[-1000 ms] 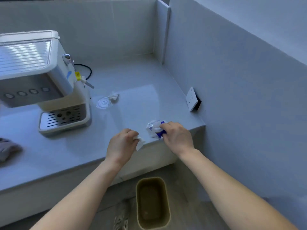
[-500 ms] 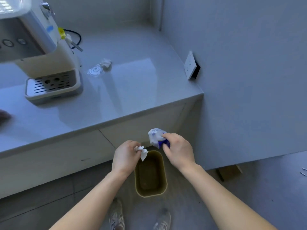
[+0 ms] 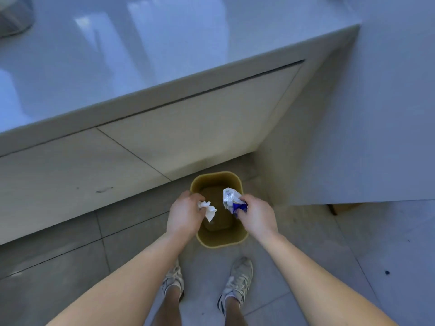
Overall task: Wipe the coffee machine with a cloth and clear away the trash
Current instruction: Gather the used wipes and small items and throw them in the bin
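While both hands are hovering over the bin [image 3: 221, 240], trash is waiting to drop.
Left hand [image 3: 184, 216] fingers are pinching a tissue [image 3: 208, 209], right hand [image 3: 257, 216] fingers a wrapper [image 3: 231, 201]; releasing over the bin's middle is looking safest.

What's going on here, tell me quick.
A person is standing over a small tan bin on the floor in front of the counter. The left hand grips a crumpled white tissue, and the right hand grips a crumpled blue and white wrapper. Both pieces hang above the bin's opening and neither has been let go. The bin looks empty inside.
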Demonstrator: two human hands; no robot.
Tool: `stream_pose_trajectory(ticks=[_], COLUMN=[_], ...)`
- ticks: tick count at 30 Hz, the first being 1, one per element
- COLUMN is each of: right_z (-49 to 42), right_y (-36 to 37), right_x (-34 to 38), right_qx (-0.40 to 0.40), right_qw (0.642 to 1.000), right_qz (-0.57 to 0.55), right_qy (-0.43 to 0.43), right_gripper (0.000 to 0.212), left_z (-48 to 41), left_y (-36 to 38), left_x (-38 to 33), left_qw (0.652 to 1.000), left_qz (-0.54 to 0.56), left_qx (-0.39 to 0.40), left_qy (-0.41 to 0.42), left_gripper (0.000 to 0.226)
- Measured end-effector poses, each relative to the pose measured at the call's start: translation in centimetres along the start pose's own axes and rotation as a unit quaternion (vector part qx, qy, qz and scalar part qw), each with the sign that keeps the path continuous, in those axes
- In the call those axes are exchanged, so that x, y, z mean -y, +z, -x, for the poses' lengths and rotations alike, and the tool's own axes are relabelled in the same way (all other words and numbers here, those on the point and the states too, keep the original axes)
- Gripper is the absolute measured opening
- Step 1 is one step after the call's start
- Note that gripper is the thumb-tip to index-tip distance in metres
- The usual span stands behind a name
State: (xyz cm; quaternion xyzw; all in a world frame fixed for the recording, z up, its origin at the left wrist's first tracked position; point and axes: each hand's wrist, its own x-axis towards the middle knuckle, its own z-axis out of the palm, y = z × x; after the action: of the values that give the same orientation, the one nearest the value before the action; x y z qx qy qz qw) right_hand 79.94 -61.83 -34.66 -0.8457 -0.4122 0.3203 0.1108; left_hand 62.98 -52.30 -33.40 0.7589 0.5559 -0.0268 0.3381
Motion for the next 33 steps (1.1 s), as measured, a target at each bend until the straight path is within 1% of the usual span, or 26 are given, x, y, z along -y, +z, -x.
stream_pose_trajectory(ticks=[7, 13, 19, 22, 24, 27, 28, 31, 33], right_z=[-2.8, -4.9, -6.1, -6.6, -7.0, -7.4, -7.5, -7.6, -7.5], right_y=[5.0, 8.4, 11.7, 12.8, 13.2, 13.4, 13.4, 13.0, 12.6], right_x=[-0.9, -2.1, -4.5, -5.0, -5.2, -5.4, -5.5, -5.7, -5.8], right_qx=[0.040, 0.063, 0.073, 0.068, 0.067, 0.066, 0.065, 0.059, 0.054], right_qw=[0.999, 0.996, 0.992, 0.992, 0.992, 0.992, 0.992, 0.993, 0.994], right_qz=[0.027, 0.042, 0.030, 0.032, 0.038, 0.032, 0.033, 0.044, 0.038], right_qy=[0.023, 0.053, 0.094, 0.104, 0.103, 0.104, 0.104, 0.096, 0.091], right_gripper=[0.025, 0.020, 0.002, 0.005, 0.007, 0.016, 0.018, 0.023, 0.031], left_z=[-2.2, -4.2, -5.7, -6.4, -6.6, -6.7, -6.6, -6.5, -6.5], left_y=[4.3, 7.8, 11.4, 12.4, 12.8, 12.8, 12.7, 12.0, 11.4], left_x=[2.4, 3.9, 5.6, 6.2, 6.5, 6.6, 6.5, 6.5, 6.4], left_qw=[0.999, 0.997, 0.994, 0.992, 0.993, 0.993, 0.992, 0.988, 0.985], left_qz=[-0.030, -0.050, -0.088, -0.107, -0.098, -0.087, -0.089, -0.122, -0.145], left_qx=[0.037, 0.056, 0.059, 0.067, 0.071, 0.078, 0.078, 0.069, 0.063], left_qy=[-0.011, -0.014, 0.009, 0.015, 0.017, 0.033, 0.041, 0.059, 0.066], left_gripper=[0.018, 0.011, 0.013, 0.016, 0.021, 0.041, 0.044, 0.047, 0.049])
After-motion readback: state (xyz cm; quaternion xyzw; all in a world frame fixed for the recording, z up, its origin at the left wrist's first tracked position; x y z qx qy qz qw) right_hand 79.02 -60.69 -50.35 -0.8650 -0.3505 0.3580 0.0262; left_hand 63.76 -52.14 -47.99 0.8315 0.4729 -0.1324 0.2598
